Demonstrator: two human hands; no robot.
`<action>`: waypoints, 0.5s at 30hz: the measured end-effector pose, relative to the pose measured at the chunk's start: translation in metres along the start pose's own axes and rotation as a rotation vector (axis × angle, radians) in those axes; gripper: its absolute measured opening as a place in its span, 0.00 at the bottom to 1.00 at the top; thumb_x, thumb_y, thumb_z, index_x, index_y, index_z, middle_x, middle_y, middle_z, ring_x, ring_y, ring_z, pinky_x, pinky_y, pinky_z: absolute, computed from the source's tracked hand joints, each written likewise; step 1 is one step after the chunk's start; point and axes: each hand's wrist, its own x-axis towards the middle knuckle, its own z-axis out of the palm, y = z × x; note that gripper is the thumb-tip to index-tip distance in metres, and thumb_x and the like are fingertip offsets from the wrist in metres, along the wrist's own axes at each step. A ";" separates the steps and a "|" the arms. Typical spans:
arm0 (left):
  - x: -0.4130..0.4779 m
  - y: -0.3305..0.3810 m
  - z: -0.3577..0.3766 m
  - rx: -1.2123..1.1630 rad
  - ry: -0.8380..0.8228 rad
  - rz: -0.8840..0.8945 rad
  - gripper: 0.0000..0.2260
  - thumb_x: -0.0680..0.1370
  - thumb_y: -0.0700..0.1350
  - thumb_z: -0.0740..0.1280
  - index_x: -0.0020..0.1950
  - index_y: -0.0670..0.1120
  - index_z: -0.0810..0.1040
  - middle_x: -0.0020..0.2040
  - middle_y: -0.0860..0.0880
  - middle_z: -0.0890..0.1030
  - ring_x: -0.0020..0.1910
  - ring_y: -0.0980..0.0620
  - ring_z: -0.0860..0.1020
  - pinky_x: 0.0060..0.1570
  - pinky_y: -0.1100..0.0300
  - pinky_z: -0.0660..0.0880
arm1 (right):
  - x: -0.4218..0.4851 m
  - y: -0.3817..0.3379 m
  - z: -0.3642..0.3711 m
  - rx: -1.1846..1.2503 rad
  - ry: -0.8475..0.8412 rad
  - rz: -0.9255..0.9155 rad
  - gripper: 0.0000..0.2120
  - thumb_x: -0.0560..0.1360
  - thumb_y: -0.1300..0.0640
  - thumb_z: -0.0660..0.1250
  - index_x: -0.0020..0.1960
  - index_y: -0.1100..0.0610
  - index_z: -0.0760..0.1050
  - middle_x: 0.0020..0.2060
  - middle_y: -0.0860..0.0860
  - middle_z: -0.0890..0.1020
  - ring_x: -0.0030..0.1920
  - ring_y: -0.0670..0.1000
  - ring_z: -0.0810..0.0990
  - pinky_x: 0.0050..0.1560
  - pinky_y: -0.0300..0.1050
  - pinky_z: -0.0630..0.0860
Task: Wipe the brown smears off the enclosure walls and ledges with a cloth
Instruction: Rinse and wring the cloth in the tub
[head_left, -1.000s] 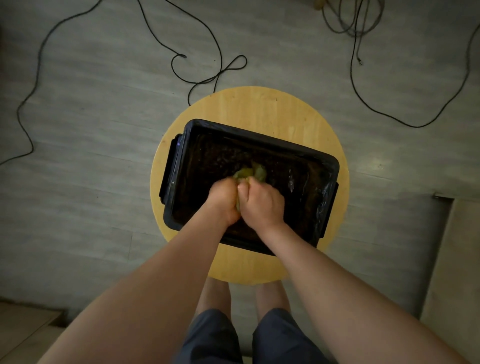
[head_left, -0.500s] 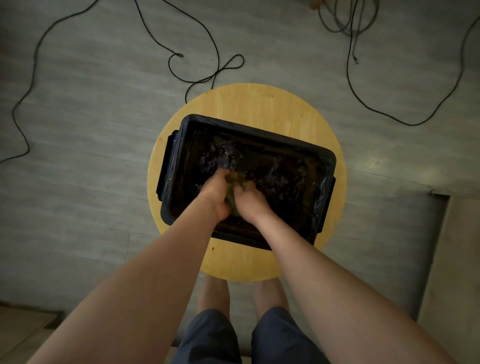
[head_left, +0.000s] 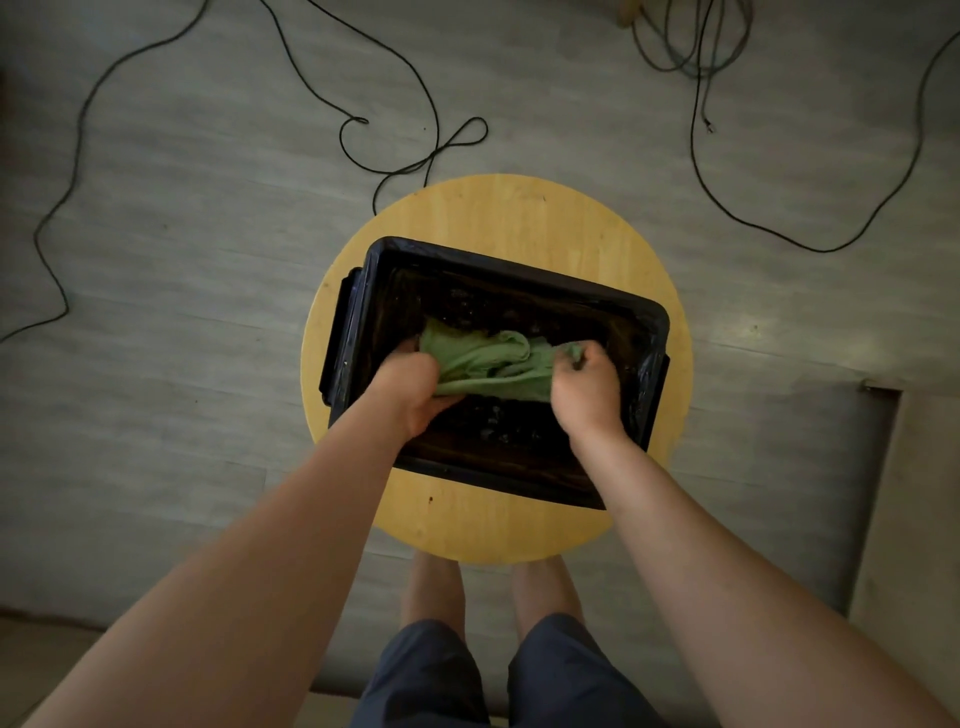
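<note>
From the head camera I look straight down into a black tub (head_left: 519, 273) that sits on a round wooden worktop (head_left: 519, 218). Its rim is wrapped in shiny black plastic and it has a handle on its left end.

Both my hands are inside the tub, over its middle. My left hand (head_left: 410, 384) grips the left end of the green cloth (head_left: 488, 364), with the thumb curled under the cloth's near edge. My right hand (head_left: 584, 387) holds the right end, its fingers (head_left: 592, 352) bent round a bunched corner. The cloth is stretched and crumpled between the two hands, over the dark inside of the tub and closer to its far wall than to its near one. The tub's bottom glistens in spots; it is too dark to tell what lies there, or to make out smears on the walls.

Beyond the tub, thin black cables (head_left: 415, 104) loop over the grey floor (head_left: 182, 260). On the near side of the tub, below the worktop's edge, I see my bare legs and dark shorts (head_left: 426, 675).
</note>
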 end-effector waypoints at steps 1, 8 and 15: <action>0.001 0.000 -0.002 0.027 0.029 0.024 0.21 0.83 0.32 0.54 0.70 0.49 0.76 0.61 0.42 0.83 0.57 0.41 0.83 0.52 0.42 0.84 | 0.004 0.000 0.000 0.007 0.047 -0.005 0.09 0.86 0.54 0.58 0.59 0.57 0.74 0.45 0.52 0.80 0.41 0.52 0.79 0.37 0.44 0.71; 0.008 -0.013 -0.005 0.326 0.131 0.043 0.29 0.75 0.40 0.71 0.73 0.53 0.65 0.62 0.46 0.79 0.58 0.44 0.80 0.54 0.44 0.83 | 0.008 -0.002 0.022 -0.001 -0.013 0.114 0.29 0.85 0.45 0.59 0.80 0.53 0.52 0.56 0.49 0.78 0.52 0.54 0.81 0.46 0.44 0.76; -0.001 -0.017 0.010 0.957 0.233 0.155 0.54 0.72 0.51 0.79 0.82 0.52 0.40 0.79 0.42 0.51 0.77 0.36 0.59 0.73 0.43 0.65 | 0.017 0.009 0.051 -0.051 -0.301 0.344 0.18 0.81 0.55 0.65 0.69 0.54 0.72 0.58 0.54 0.79 0.53 0.56 0.81 0.40 0.46 0.85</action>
